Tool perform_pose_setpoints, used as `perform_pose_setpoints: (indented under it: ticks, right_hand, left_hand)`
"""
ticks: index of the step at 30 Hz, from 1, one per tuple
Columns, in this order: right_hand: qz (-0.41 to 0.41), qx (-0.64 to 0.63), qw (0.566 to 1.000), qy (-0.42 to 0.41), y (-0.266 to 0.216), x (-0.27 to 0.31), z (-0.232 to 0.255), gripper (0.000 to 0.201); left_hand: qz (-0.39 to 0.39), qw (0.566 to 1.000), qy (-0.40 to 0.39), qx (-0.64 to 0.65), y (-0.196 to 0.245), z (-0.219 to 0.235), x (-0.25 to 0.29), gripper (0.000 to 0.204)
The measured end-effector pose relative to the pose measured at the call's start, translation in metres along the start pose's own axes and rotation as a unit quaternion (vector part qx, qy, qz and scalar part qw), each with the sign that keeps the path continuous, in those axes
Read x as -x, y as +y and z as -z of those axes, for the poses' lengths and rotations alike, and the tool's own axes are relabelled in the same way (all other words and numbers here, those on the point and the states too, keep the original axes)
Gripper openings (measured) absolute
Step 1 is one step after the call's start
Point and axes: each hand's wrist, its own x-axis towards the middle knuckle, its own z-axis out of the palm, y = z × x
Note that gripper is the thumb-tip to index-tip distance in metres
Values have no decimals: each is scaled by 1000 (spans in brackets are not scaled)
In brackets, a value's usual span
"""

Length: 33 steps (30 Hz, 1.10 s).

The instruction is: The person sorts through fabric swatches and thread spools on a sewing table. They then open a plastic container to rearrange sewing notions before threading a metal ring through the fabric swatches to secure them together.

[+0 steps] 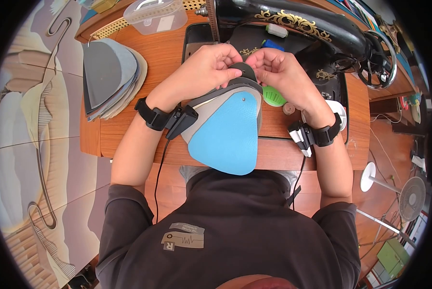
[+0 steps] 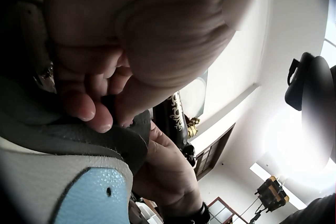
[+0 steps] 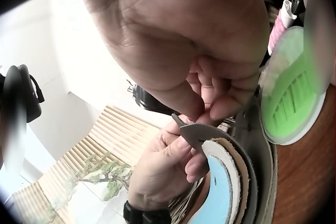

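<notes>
A stack of rounded leather pieces, with a light blue piece (image 1: 228,132) on top, lies at the table's front edge; a small hole shows near its narrow end. Beyond it stands the tip of a dark grey piece (image 1: 243,71), also with a hole. My left hand (image 1: 215,67) pinches that dark tip from the left, thumb on its face. At the tip's right edge, my right hand (image 1: 279,72) has thumb and fingertips together. In the right wrist view the dark grey piece (image 3: 195,133) meets those fingertips, with beige and brown layers below.
Another fanned stack of grey and beige pieces (image 1: 111,72) lies at the left. A black sewing machine (image 1: 297,21) stands behind my hands. A clear plastic box (image 1: 155,18) is at the back. Right of the stack are a green round container (image 1: 273,96) and a small wooden spool (image 1: 288,109).
</notes>
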Motion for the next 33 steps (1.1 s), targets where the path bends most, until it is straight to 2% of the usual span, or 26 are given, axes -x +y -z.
perform_pose_setpoints:
  ticks: [3,12,21,27,33]
  right_hand:
    - [-8,3,1000,2,-2,1,-1,18]
    - [-2,-13,1000,6,-1,1,1,22]
    - [-4,0,1000,17,7,-2,3,24]
    - [-2,-1,1000,10,6,-2,4,24]
    - [-17,-14,1000,-3,1,0,3,16]
  left_hand:
    - [3,999,-28,-20,-4,4,-2,9]
    - [-8,998,-23,-61,-3,5,-2,14]
    - [-22,998,-45,31,-3,4,-1,17]
    - [-16,998,-48,48,-5,4,-2,17]
    - [-11,1000,-9,27,-2,-1,-2,11]
